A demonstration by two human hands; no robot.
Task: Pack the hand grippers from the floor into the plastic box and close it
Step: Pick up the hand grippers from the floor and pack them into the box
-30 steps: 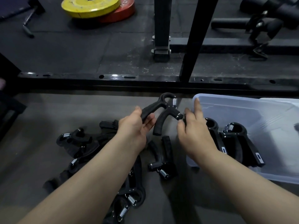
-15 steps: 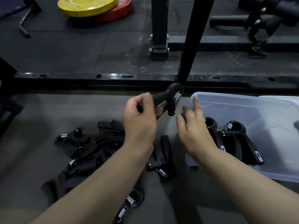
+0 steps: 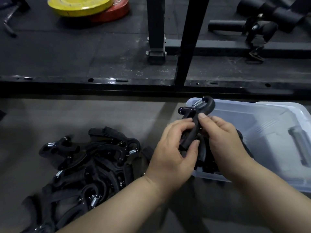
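A black hand gripper point(image 3: 198, 109) with a steel spring is held up over the near left corner of the clear plastic box point(image 3: 262, 118). My left hand point(image 3: 173, 150) grips its handles from the left, and my right hand point(image 3: 223, 137) pinches them from the right. A pile of black hand grippers point(image 3: 87, 167) lies on the floor to the left. Other grippers lie in the box, mostly hidden behind my right hand. The box lid point(image 3: 301, 148) rests at the right, partly out of view.
A black steel rack base point(image 3: 151, 86) runs across the floor just behind the box, with uprights point(image 3: 190, 41) rising from it. Yellow and red weight plates point(image 3: 87, 5) lie far left. Padded black equipment point(image 3: 262, 22) sits at the far right.
My left hand carried the gripper right toward the box, and my right hand rose from the box corner and took hold of its handles.
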